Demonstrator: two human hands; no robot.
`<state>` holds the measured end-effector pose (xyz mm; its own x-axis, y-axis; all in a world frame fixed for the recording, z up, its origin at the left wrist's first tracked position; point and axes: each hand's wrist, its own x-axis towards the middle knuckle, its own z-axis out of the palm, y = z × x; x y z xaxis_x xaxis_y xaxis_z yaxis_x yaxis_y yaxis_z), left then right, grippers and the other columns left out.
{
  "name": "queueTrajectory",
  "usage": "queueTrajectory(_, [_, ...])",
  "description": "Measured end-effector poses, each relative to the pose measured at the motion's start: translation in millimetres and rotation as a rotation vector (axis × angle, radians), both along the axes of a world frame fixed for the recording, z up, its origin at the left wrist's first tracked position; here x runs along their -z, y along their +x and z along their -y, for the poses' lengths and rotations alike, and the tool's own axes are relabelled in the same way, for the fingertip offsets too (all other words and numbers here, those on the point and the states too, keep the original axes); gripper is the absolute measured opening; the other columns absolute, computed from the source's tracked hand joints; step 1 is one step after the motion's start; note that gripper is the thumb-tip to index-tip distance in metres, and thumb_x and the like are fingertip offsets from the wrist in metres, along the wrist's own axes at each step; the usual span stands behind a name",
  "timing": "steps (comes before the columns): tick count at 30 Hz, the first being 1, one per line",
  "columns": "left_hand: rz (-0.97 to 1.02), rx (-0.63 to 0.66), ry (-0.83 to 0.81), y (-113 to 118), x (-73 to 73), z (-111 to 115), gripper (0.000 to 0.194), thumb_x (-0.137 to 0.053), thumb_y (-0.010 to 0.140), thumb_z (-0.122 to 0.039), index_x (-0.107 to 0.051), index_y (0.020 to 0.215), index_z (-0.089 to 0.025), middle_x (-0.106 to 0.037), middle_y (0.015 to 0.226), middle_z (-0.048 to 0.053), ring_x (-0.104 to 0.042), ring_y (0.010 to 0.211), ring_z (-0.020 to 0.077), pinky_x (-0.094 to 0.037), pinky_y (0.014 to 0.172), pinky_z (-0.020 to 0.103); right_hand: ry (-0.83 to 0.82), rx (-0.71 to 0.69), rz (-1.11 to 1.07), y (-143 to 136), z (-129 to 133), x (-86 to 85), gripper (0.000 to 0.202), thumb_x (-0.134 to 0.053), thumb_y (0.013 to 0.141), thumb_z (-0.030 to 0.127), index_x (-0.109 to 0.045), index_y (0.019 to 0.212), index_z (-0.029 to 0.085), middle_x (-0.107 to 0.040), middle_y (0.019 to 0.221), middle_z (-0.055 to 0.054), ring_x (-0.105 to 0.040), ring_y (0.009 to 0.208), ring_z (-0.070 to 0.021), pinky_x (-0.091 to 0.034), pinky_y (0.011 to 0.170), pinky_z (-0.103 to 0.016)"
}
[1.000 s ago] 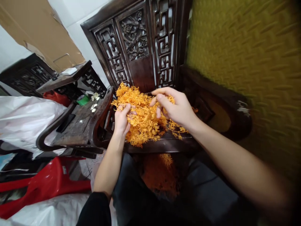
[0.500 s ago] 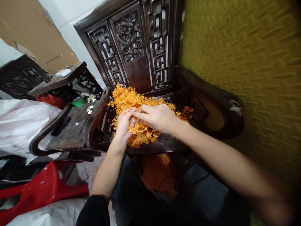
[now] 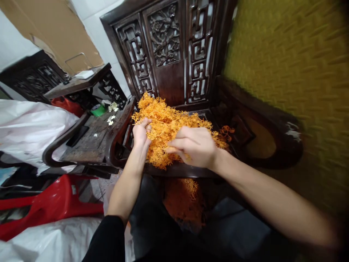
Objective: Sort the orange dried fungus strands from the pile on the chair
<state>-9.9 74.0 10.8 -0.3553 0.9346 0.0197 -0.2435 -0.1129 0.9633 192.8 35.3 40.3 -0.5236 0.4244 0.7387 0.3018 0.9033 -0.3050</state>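
Observation:
A loose heap of orange branching pieces [image 3: 163, 109], like plastic sprigs, lies on the seat of a carved dark wooden chair [image 3: 170, 82]. At the heap's left side my left hand [image 3: 140, 134] is closed, its thumb and fingers pinching a thin orange sprig. My right hand [image 3: 195, 145] is held over the heap's front right part, with the fingers curled shut. A few orange bits show below those fingers, but motion blur hides what they grip. The two hands are apart.
Left stands another wooden chair [image 3: 87, 145] with a green tape roll [image 3: 98, 110] and pale flower-shaped pieces [image 3: 111, 120] on it. A red plastic chair [image 3: 57, 200] and white sacks [image 3: 32, 127] are farther left. Between my legs is an orange-filled bag [image 3: 182, 203].
My hands were together over the heap; now they have separated, the right one moving right and toward me. The camera view has shifted slightly left.

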Motion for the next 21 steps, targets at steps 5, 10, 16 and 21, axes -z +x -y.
queueTrajectory(5, [-0.01, 0.097, 0.067, -2, -10.3, 14, 0.035, -0.081, 0.077, -0.04, -0.056, 0.085, -0.017, -0.069, 0.08, -0.002, -0.04, 0.038, 0.0004, -0.022, 0.037, 0.02, -0.512, 0.069, -0.47, 10, -12, -6.9, 0.027, -0.052, 0.101, 0.042, -0.068, 0.1, 0.02, -0.071, 0.097, -0.008, -0.064, 0.068, -0.0162, -0.052, 0.069, -0.037])
queueTrajectory(10, [0.007, 0.273, 0.13, 7, -19.7, 33, 0.041, -0.081, 0.077, -0.048, -0.052, 0.091, -0.023, -0.071, 0.078, -0.004, -0.036, 0.034, 0.0017, -0.025, 0.038, 0.021, -0.921, -0.061, -0.359, 14, -35, 8.6, 0.031, -0.062, 0.093, 0.045, -0.07, 0.111, 0.021, -0.06, 0.07, 0.002, -0.048, 0.045, -0.0098, -0.036, 0.044, -0.027])
queueTrajectory(16, [-0.001, 0.36, 0.182, 8, -21.5, 36, 0.046, -0.081, 0.076, -0.055, -0.05, 0.092, -0.025, -0.071, 0.08, -0.004, -0.036, 0.032, 0.0019, -0.032, 0.04, 0.022, -1.37, -0.528, -0.116, 5, -31, 19.5, 0.038, -0.068, 0.087, 0.058, -0.067, 0.096, 0.021, -0.045, 0.057, 0.008, -0.031, 0.04, -0.006, -0.017, 0.04, -0.023])
queueTrajectory(21, [-0.052, 0.346, 0.206, 7, -17.6, 32, 0.039, -0.08, 0.08, -0.05, -0.056, 0.096, -0.024, -0.072, 0.084, -0.001, -0.041, 0.034, 0.0011, -0.027, 0.037, 0.019, -1.371, -0.399, -0.319, 3, -37, 20.0, 0.041, -0.082, 0.076, 0.052, -0.059, 0.089, 0.02, -0.043, 0.05, 0.01, -0.03, 0.04, -0.0055, -0.013, 0.041, -0.022])
